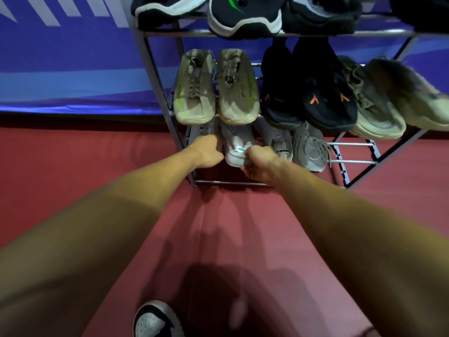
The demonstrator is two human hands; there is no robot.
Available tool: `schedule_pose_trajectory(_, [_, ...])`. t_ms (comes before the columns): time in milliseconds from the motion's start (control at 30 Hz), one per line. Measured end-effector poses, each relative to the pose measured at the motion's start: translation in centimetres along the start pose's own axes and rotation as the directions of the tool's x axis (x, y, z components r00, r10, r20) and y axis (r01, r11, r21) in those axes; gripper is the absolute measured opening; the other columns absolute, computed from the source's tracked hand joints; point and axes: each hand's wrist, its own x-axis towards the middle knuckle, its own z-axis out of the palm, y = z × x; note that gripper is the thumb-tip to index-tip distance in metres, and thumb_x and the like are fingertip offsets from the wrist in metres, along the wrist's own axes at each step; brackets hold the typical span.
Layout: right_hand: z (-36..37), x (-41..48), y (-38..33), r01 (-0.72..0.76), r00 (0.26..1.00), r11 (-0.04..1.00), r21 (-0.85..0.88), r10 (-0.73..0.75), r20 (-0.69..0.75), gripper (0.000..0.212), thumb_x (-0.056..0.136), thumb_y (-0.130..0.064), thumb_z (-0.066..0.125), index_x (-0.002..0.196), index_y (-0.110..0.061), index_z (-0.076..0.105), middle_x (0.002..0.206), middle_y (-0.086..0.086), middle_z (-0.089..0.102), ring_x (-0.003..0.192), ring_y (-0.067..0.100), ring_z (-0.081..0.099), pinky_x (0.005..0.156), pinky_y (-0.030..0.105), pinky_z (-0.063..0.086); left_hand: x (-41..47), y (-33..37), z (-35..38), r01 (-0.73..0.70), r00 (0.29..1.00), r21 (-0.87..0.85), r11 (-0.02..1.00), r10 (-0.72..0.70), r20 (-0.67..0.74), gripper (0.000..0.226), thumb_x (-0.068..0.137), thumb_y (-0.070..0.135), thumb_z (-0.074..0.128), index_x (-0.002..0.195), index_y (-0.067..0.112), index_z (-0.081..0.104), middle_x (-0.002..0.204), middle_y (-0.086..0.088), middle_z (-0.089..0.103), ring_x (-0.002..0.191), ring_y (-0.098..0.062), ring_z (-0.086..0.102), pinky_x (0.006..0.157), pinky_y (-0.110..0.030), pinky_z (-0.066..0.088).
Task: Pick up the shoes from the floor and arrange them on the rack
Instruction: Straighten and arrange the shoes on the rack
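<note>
A metal shoe rack (155,76) stands against the blue wall. On its bottom shelf sits a white shoe with a green stripe (237,147). My right hand (261,164) grips its front end with curled fingers. My left hand (207,152) reaches in at the shelf's left end, beside the white shoe, and holds a grey shoe (209,128) that is mostly hidden under the shelf above. A pair of grey shoes (308,149) lies to the right on the same shelf.
The middle shelf carries beige shoes (216,88), black shoes with orange marks (313,93) and grey-green shoes (388,100). Dark shoes (245,15) fill the top shelf. Bare rods show at the bottom shelf's right end (352,154). Red floor; my own shoe (155,319) below.
</note>
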Motion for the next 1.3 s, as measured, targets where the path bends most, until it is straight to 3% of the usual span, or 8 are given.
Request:
schedule_pose_trajectory(267, [-6.3,-4.6,-0.1,-0.021,0.999,0.998,-0.056,0.024,0.045,0.008,0.093,-0.008,0.046,0.085,-0.010,0.048,0.069,0.008,0.046,0.058,0.019,0.051,0.056,0.027,0.043,-2.2,2.2,0.0,-0.022,0.999,0.122,0.992,0.027,-0.039,0.084,0.085,0.030,0.068,0.149,0.006,0.020,0.151,-0.026,0.028,0.133,-0.044,0.041,0.101,-0.043,0.043])
schedule_pose_trajectory(567, [-10.4,-7.0,0.8,0.019,1.000,0.960,-0.280,-0.020,0.000,0.018,0.086,-0.007,0.051,0.070,-0.015,0.051,0.062,0.004,0.048,0.056,0.016,0.048,0.047,0.020,0.034,-3.9,3.9,-0.9,-0.126,0.986,0.235,0.964,0.147,-0.073,0.061,0.085,0.025,0.052,0.144,0.034,0.041,0.141,-0.018,0.043,0.131,-0.040,0.038,0.104,-0.048,0.036])
schedule_pose_trajectory(667, [-11.0,-7.4,0.6,0.052,0.998,0.945,-0.323,-0.057,-0.005,0.008,0.083,-0.007,0.055,0.081,-0.010,0.062,0.071,0.008,0.054,0.059,0.016,0.051,0.048,0.021,0.037,-3.7,4.1,-0.6,-0.189,0.977,0.206,0.960,0.204,-0.057,0.048,0.084,0.025,0.047,0.131,0.036,0.055,0.135,-0.009,0.056,0.124,-0.037,0.046,0.099,-0.048,0.035])
schedule_pose_trajectory(800, [-11.7,-6.9,0.0,0.118,0.993,0.933,-0.340,-0.105,0.056,0.038,0.082,-0.003,0.054,0.116,0.004,0.069,0.085,0.014,0.060,0.066,0.021,0.057,0.062,0.028,0.051,-3.6,4.9,-0.3,-0.200,0.971,0.243,0.949,0.226,-0.084,0.053,0.088,0.034,0.052,0.140,0.028,0.045,0.133,-0.012,0.055,0.124,-0.039,0.045,0.103,-0.050,0.033])
schedule_pose_trajectory(900, [-12.1,-7.1,-0.4,0.169,0.981,0.916,-0.364,-0.123,0.147,0.042,0.084,0.004,0.048,0.113,-0.011,0.075,0.097,0.014,0.067,0.083,0.026,0.060,0.076,0.031,0.055,-3.5,5.4,-0.6,-0.238,0.971,0.195,0.951,0.236,0.036,0.050,0.084,0.026,0.050,0.132,0.035,0.053,0.127,-0.002,0.058,0.123,-0.034,0.048,0.108,-0.056,0.030])
schedule_pose_trajectory(1000, [-12.3,-7.1,-0.7,0.192,0.975,0.931,-0.310,-0.143,0.172,0.040,0.088,0.008,0.046,0.113,-0.007,0.073,0.091,0.011,0.069,0.067,0.018,0.064,0.057,0.021,0.056,-3.2,5.4,-0.8,-0.218,0.960,0.124,0.968,0.190,0.204,0.037,0.085,0.020,0.049,0.116,0.034,0.062,0.111,0.006,0.063,0.109,-0.022,0.055,0.107,-0.053,0.035])
schedule_pose_trajectory(1167, [-12.4,-4.9,-0.7,0.276,0.957,0.880,-0.387,-0.289,0.025,0.030,0.082,-0.011,0.071,0.112,-0.014,0.075,0.101,0.004,0.075,0.084,0.015,0.067,0.084,0.029,0.056,-2.6,5.0,0.1,-0.247,0.948,0.171,0.954,0.201,0.248,0.024,0.096,0.024,0.053,0.118,0.021,0.062,0.118,-0.001,0.062,0.102,-0.018,0.054,0.086,-0.031,0.042])
schedule_pose_trajectory(1300, [-12.5,-3.2,-0.9,0.257,0.945,0.907,-0.333,-0.308,-0.112,0.055,0.057,-0.045,0.076,0.100,-0.012,0.071,0.079,0.002,0.067,0.075,0.022,0.061,0.076,0.040,0.053,-2.4,4.3,0.3,-0.146,0.970,0.054,0.988,0.132,0.206,0.021,0.097,0.022,0.052,0.113,0.019,0.064,0.113,0.000,0.063,0.103,-0.020,0.058,0.085,-0.033,0.045])
